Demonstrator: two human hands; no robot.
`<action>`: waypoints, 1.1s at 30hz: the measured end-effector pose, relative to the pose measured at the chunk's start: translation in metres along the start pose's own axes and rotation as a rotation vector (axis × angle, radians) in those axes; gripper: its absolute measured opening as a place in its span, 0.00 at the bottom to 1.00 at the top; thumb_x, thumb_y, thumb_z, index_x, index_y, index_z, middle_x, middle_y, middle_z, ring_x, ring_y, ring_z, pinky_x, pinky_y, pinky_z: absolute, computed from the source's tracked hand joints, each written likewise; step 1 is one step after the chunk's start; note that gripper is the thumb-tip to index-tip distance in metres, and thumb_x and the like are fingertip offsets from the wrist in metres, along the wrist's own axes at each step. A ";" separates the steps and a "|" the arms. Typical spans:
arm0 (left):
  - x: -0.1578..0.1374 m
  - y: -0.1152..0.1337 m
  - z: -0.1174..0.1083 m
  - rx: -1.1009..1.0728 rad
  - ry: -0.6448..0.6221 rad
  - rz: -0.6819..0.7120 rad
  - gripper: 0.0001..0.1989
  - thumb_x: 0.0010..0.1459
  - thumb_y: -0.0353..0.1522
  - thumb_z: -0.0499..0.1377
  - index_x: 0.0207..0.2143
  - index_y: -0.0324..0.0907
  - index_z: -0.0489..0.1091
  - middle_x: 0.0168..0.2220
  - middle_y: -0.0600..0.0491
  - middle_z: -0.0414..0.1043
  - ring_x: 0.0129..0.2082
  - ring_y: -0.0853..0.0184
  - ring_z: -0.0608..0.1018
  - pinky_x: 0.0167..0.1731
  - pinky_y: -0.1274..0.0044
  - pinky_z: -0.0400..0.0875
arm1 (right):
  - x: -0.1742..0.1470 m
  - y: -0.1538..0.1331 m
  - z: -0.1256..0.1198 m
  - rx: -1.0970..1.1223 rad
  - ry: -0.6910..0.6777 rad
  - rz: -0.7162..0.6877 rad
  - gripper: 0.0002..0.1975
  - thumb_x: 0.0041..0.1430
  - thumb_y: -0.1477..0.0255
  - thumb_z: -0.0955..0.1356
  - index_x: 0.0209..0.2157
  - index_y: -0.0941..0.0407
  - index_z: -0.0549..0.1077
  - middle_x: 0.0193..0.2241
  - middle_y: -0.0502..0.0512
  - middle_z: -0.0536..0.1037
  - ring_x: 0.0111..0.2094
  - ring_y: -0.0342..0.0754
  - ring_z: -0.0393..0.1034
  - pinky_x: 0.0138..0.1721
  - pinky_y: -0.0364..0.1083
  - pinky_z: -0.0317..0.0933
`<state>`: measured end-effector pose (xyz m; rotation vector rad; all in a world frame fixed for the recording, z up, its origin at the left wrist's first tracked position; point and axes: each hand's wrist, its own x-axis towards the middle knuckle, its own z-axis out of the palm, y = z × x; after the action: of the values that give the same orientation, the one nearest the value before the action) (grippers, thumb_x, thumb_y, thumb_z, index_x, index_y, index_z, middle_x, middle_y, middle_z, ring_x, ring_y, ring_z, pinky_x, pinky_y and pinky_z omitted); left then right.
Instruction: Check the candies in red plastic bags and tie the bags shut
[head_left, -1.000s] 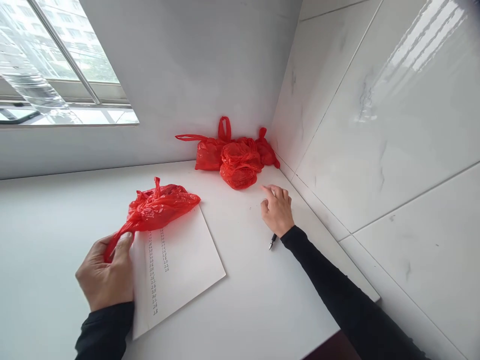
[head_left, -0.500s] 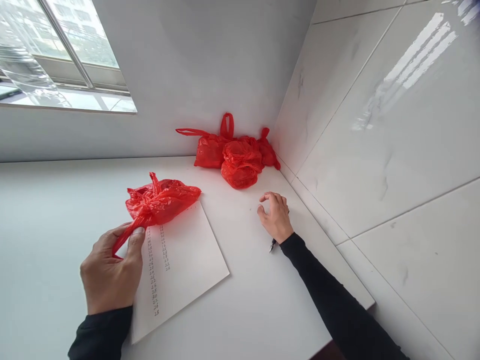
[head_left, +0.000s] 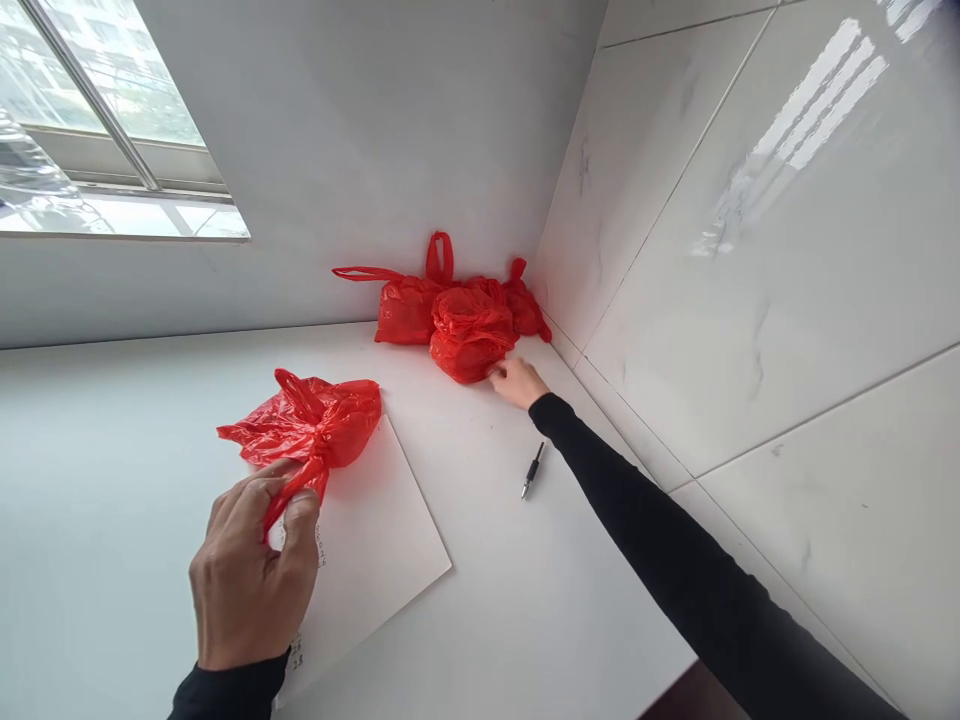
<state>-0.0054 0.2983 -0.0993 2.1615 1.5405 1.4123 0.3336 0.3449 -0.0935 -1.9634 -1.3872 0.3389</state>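
My left hand (head_left: 251, 575) pinches the twisted handle of a crumpled red plastic bag (head_left: 311, 425), which lies partly on a white sheet of paper (head_left: 375, 550) with columns of handwritten numbers. My right hand (head_left: 517, 382) is stretched out to the corner and touches the front of a pile of tied red plastic bags (head_left: 457, 315); whether its fingers grip a bag I cannot tell. A black pen (head_left: 532, 470) lies on the white counter (head_left: 112, 450) just below my right forearm, free of either hand.
The counter ends at a grey wall behind and glossy white tiles (head_left: 750, 250) on the right. A window (head_left: 82, 130) sits at the upper left. The counter's front edge runs at the lower right.
My right hand left the spot by the pen and reached forward to the pile of bags in the corner. My left hand shifted right and drew the bag's handle up.
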 end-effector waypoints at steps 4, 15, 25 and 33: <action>0.001 -0.004 -0.002 -0.023 -0.023 -0.004 0.09 0.62 0.41 0.55 0.38 0.48 0.71 0.49 0.46 0.78 0.52 0.48 0.77 0.37 0.64 0.73 | 0.005 -0.003 -0.008 -0.016 0.163 0.048 0.17 0.65 0.74 0.68 0.55 0.58 0.72 0.61 0.65 0.69 0.64 0.61 0.60 0.64 0.65 0.54; -0.022 0.042 -0.008 -0.495 -0.158 -0.051 0.15 0.70 0.38 0.51 0.35 0.46 0.75 0.35 0.50 0.79 0.32 0.61 0.81 0.32 0.69 0.76 | -0.115 -0.051 0.012 0.420 -0.176 -0.183 0.19 0.71 0.57 0.62 0.52 0.53 0.74 0.40 0.53 0.81 0.39 0.47 0.76 0.40 0.46 0.70; -0.015 0.025 0.007 -0.209 -0.324 0.089 0.19 0.63 0.40 0.61 0.55 0.47 0.73 0.50 0.48 0.79 0.54 0.56 0.77 0.51 0.65 0.74 | -0.133 -0.042 0.014 0.392 -0.248 -0.343 0.24 0.66 0.73 0.63 0.63 0.54 0.68 0.48 0.55 0.79 0.48 0.51 0.71 0.51 0.51 0.67; -0.038 0.033 -0.014 -0.116 -0.172 -0.176 0.10 0.64 0.40 0.58 0.36 0.46 0.75 0.36 0.51 0.80 0.37 0.61 0.80 0.34 0.72 0.74 | -0.149 -0.038 -0.003 0.158 -0.283 -0.416 0.16 0.65 0.73 0.67 0.53 0.59 0.76 0.46 0.61 0.80 0.45 0.57 0.67 0.53 0.60 0.62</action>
<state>0.0048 0.2479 -0.0956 1.9692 1.5059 1.1969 0.2492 0.2161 -0.0925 -1.4929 -1.8439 0.5246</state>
